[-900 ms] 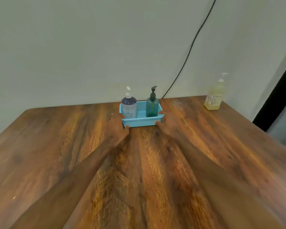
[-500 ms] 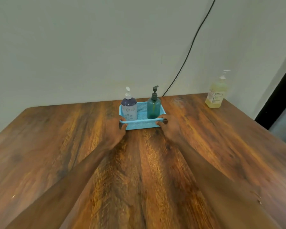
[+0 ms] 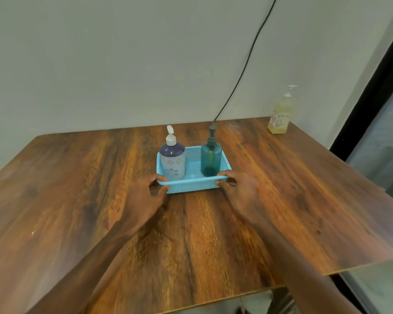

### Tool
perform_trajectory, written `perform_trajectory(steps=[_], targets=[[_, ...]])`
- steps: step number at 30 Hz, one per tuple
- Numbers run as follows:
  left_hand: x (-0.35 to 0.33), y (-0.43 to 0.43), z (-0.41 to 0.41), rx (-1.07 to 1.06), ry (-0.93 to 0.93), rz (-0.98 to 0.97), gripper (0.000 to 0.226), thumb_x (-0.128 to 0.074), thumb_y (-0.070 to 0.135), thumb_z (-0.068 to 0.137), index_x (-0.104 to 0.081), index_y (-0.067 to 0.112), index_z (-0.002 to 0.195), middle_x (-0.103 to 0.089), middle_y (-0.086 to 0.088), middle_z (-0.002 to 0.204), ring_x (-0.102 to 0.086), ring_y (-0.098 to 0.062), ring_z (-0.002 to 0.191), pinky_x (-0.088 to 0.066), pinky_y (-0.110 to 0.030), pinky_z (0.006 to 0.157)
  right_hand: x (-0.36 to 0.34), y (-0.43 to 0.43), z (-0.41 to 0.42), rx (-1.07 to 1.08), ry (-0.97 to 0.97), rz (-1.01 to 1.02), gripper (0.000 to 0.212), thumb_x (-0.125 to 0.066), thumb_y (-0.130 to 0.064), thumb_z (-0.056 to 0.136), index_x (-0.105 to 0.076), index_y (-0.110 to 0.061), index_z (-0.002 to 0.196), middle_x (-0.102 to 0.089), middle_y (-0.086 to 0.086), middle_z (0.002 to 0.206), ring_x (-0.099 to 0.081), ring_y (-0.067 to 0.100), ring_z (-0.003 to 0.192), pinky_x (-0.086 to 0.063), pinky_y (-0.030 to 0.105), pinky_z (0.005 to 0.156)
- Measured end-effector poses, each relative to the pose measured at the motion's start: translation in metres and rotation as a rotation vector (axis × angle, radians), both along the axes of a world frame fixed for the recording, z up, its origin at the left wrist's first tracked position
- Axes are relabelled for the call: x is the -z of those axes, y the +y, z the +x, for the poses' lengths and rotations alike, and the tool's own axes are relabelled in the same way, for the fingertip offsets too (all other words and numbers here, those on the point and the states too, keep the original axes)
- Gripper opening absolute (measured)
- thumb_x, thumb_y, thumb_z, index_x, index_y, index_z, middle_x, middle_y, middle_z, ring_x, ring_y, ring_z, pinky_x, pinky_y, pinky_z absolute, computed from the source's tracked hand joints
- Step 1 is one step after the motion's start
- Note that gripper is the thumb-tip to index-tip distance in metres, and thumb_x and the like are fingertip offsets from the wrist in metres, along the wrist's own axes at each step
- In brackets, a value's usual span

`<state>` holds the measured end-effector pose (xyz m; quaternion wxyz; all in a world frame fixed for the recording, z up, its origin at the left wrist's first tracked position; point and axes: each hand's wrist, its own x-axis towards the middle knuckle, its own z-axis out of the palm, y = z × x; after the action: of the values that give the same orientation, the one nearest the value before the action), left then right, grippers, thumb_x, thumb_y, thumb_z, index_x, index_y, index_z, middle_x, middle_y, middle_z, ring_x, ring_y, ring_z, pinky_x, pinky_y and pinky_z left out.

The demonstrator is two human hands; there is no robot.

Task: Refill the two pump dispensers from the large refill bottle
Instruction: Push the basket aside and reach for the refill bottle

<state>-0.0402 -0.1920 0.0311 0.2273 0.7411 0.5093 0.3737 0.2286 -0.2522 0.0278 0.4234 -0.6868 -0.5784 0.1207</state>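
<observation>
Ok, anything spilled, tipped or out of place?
Nothing stands out. The purple dispenser and the teal dispenser stand upright in the blue basket, gripped at its near corners by the left hand and right hand. The refill bottle stands upright at the far right corner of the table; no spill shows.

Purple-and-white dispenser (image 3: 172, 162) and teal dispenser (image 3: 211, 158) stand upright at the left and right ends of a blue basket (image 3: 192, 188); yellowish refill bottle (image 3: 280, 114) upright at the table's (image 3: 293, 177) far right corner.

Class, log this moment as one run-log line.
left hand grips blue basket near-left corner | right hand grips near-right corner | white-pump dispenser, teal dispenser upright inside | refill bottle untouched, far-right table corner
</observation>
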Motion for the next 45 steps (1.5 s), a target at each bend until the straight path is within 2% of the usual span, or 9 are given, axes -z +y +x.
perform_trajectory(steps=[12, 16, 19, 21, 24, 29, 35, 42, 45], targets=[[0.010, -0.045, -0.015, -0.009, 0.002, -0.020, 0.026, -0.081, 0.021, 0.092, -0.075, 0.019, 0.117, -0.074, -0.003, 0.126, -0.065, 0.000, 0.101, -0.047, 0.004, 0.075, 0.014, -0.046, -0.017, -0.009, 0.025, 0.012, 0.022, -0.075, -0.019, 0.093, -0.076, -0.021, 0.115, -0.071, -0.013, 0.108, -0.060, -0.013, 0.091, -0.045, -0.002, 0.078], [0.013, -0.056, -0.013, -0.024, 0.014, -0.001, 0.040, -0.076, 0.025, 0.096, -0.063, 0.024, 0.134, -0.064, -0.002, 0.142, -0.064, -0.020, 0.127, -0.054, -0.034, 0.107, 0.014, -0.048, -0.016, -0.035, 0.049, 0.008, 0.026, -0.074, -0.019, 0.094, -0.074, -0.021, 0.120, -0.072, -0.009, 0.116, -0.066, -0.009, 0.096, -0.046, -0.001, 0.078], [0.014, -0.078, -0.004, -0.154, 0.193, 0.024, 0.065, -0.073, 0.033, 0.098, -0.043, 0.025, 0.155, -0.033, 0.000, 0.170, -0.034, -0.026, 0.155, -0.025, -0.045, 0.125, 0.015, -0.053, -0.016, -0.034, 0.122, 0.015, 0.045, -0.078, -0.021, 0.091, -0.067, -0.026, 0.134, -0.068, -0.010, 0.125, -0.065, -0.013, 0.098, -0.048, 0.000, 0.078], [0.012, -0.094, 0.008, -0.166, 0.207, 0.116, 0.070, -0.077, 0.032, 0.094, -0.043, 0.023, 0.155, -0.028, -0.002, 0.172, -0.031, -0.027, 0.156, -0.024, -0.041, 0.121, 0.015, -0.057, -0.014, -0.020, 0.131, 0.028, 0.058, -0.080, -0.026, 0.090, -0.058, -0.033, 0.143, -0.061, -0.016, 0.132, -0.065, -0.003, 0.107, -0.049, 0.001, 0.081], [0.009, -0.112, 0.030, -0.066, 0.177, 0.229, 0.062, -0.081, 0.028, 0.090, -0.053, 0.020, 0.145, -0.040, -0.006, 0.163, -0.043, -0.028, 0.148, -0.043, -0.041, 0.111, 0.012, -0.066, -0.006, -0.025, 0.100, 0.083, 0.067, -0.081, -0.030, 0.088, -0.050, -0.038, 0.147, -0.055, -0.024, 0.137, -0.061, 0.000, 0.112, -0.053, 0.012, 0.084], [-0.002, -0.120, 0.081, 0.145, 0.119, 0.323, 0.046, -0.080, 0.022, 0.090, -0.061, 0.022, 0.132, -0.051, 0.001, 0.152, -0.041, -0.011, 0.139, -0.048, -0.029, 0.104, 0.005, -0.077, 0.015, 0.056, 0.108, 0.100, 0.063, -0.079, -0.039, 0.089, -0.053, -0.035, 0.146, -0.058, -0.016, 0.137, -0.060, 0.000, 0.116, -0.054, 0.014, 0.083], [-0.029, -0.105, 0.163, 0.380, 0.207, 0.244, 0.046, -0.070, 0.026, 0.097, -0.054, 0.019, 0.139, -0.045, 0.002, 0.153, -0.047, -0.015, 0.139, -0.045, -0.027, 0.109, 0.006, -0.076, 0.056, 0.213, 0.124, 0.098, 0.032, -0.068, -0.038, 0.099, -0.064, -0.030, 0.129, -0.068, -0.015, 0.123, -0.067, -0.003, 0.098, -0.056, 0.016, 0.077], [-0.049, -0.044, 0.260, 0.390, 0.372, 0.079, 0.038, -0.067, 0.026, 0.099, -0.057, 0.011, 0.132, -0.055, -0.011, 0.138, -0.057, -0.028, 0.126, -0.048, -0.038, 0.101, 0.009, -0.043, 0.116, 0.323, 0.068, -0.012, 0.029, -0.064, -0.031, 0.100, -0.067, -0.017, 0.126, -0.071, -0.006, 0.118, -0.066, 0.006, 0.105, -0.046, 0.010, 0.076], [-0.060, -0.014, 0.296, 0.419, 0.454, -0.010, 0.027, -0.064, 0.028, 0.103, -0.064, 0.008, 0.120, -0.062, -0.012, 0.128, -0.061, -0.029, 0.120, -0.051, -0.039, 0.096, 0.000, -0.014, 0.145, 0.393, 0.123, -0.048, 0.027, -0.065, -0.031, 0.099, -0.067, -0.019, 0.123, -0.071, -0.005, 0.116, -0.066, 0.011, 0.108, -0.051, 0.023, 0.085]])
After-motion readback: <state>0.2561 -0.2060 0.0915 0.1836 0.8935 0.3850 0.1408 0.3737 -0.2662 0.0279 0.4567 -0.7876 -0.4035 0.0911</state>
